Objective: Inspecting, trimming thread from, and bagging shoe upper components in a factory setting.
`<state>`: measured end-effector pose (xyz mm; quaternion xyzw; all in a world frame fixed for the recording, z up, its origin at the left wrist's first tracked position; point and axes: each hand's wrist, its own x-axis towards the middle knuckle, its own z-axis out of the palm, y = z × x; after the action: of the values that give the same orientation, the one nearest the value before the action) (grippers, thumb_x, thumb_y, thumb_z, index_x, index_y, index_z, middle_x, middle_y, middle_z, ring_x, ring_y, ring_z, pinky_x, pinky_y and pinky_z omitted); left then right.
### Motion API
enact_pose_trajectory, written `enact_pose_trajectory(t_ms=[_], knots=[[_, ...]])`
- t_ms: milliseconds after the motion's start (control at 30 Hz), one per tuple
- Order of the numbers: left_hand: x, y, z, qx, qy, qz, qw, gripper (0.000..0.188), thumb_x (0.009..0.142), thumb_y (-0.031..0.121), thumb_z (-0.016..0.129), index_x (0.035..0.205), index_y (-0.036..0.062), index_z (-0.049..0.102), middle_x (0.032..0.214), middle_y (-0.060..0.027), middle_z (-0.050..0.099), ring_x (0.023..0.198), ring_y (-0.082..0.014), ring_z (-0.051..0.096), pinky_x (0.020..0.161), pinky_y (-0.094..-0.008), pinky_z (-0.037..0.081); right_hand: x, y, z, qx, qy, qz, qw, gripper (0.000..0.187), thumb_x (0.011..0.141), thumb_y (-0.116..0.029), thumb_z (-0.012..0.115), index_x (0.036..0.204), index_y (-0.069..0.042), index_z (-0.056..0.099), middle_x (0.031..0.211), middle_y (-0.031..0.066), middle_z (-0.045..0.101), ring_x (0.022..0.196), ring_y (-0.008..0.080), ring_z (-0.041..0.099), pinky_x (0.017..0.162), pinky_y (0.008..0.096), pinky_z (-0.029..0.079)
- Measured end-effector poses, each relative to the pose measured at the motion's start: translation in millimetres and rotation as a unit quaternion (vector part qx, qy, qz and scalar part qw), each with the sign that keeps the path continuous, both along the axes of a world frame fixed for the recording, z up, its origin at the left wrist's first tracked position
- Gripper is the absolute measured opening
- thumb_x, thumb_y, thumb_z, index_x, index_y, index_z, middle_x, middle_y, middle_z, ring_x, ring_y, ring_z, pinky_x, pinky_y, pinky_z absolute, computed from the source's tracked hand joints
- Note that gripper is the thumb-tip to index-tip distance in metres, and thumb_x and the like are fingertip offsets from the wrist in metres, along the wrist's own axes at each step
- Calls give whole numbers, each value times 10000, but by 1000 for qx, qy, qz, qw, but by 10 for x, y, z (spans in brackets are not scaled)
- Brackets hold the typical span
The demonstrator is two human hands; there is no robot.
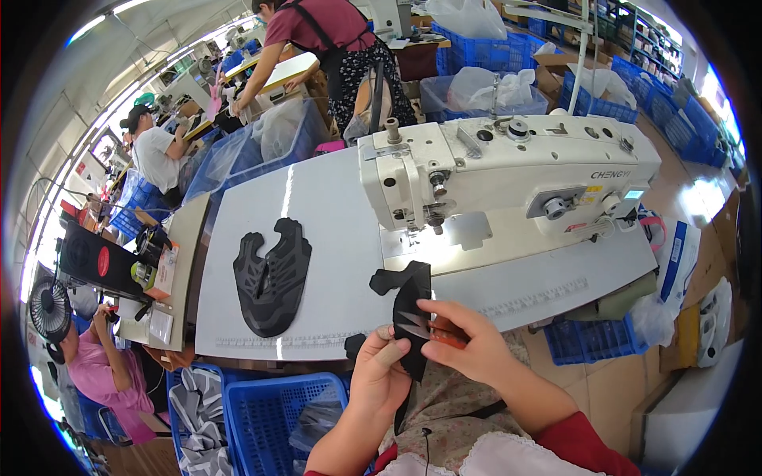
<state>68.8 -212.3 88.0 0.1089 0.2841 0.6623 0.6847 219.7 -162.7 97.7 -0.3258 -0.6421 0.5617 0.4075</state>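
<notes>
My left hand (378, 371) is closed on a black shoe upper piece (412, 292), held up at the table's front edge below the sewing machine. In my right hand (475, 346) is a pair of thread snips (449, 336) with orange-red handles. Their metal blades are apart and lie against the black piece, close to my left fingertips. Whether a thread is between the blades is too small to tell. Left of my hands, another black and dark grey shoe upper (272, 279) lies flat on the light grey tabletop (333, 198).
The white sewing machine (508, 170) stands just beyond my hands. Blue crates (278, 389) sit below the table at left, one holding grey patterned pieces (200, 420). Another blue crate (591, 339) is at right. Co-workers (337, 55) work beyond the table and at left.
</notes>
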Motion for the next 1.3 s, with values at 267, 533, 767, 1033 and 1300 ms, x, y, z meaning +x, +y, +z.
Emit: enact_pose_trajectory(t_ms=[267, 533, 767, 1033, 1300], knots=[[-12, -3, -9, -23, 3, 34, 999, 202, 784, -81, 572, 922, 67, 572, 972, -66, 629, 915, -159, 599, 871, -310, 466, 247, -22, 128, 192, -121, -101, 969, 341, 737, -157, 720, 1057, -72, 640, 733, 52, 569, 581, 140, 545, 499, 245, 427], [39, 7, 15, 19, 13, 25, 999, 200, 784, -90, 573, 918, 58, 568, 985, -88, 632, 927, -165, 601, 864, -312, 467, 227, -30, 162, 272, -190, -109, 937, 308, 711, -224, 734, 988, -105, 670, 654, 19, 559, 528, 165, 529, 466, 278, 411], [54, 1, -17, 32, 26, 26, 999, 194, 786, -91, 573, 923, 46, 561, 969, -92, 630, 906, -165, 600, 857, -305, 465, 208, -33, 196, 285, -200, -104, 931, 289, 719, -227, 724, 981, -117, 672, 625, 8, 547, 518, 173, 516, 466, 284, 407], [-37, -16, -19, 6, 36, 47, 998, 193, 785, -80, 567, 934, 42, 558, 980, -84, 621, 909, -173, 593, 859, -306, 462, 236, -9, 102, 151, -61, -171, 972, 316, 741, -125, 719, 1042, -63, 646, 724, 10, 559, 563, 78, 473, 500, 212, 366], [-572, 314, 349, 5, 59, 76, 995, 229, 754, -12, 493, 980, 5, 529, 1035, -123, 601, 1003, -222, 578, 939, -371, 447, 335, 14, -73, 120, -9, -164, 979, 359, 764, -202, 716, 1041, 5, 617, 777, 33, 560, 660, 90, 475, 580, 202, 369]])
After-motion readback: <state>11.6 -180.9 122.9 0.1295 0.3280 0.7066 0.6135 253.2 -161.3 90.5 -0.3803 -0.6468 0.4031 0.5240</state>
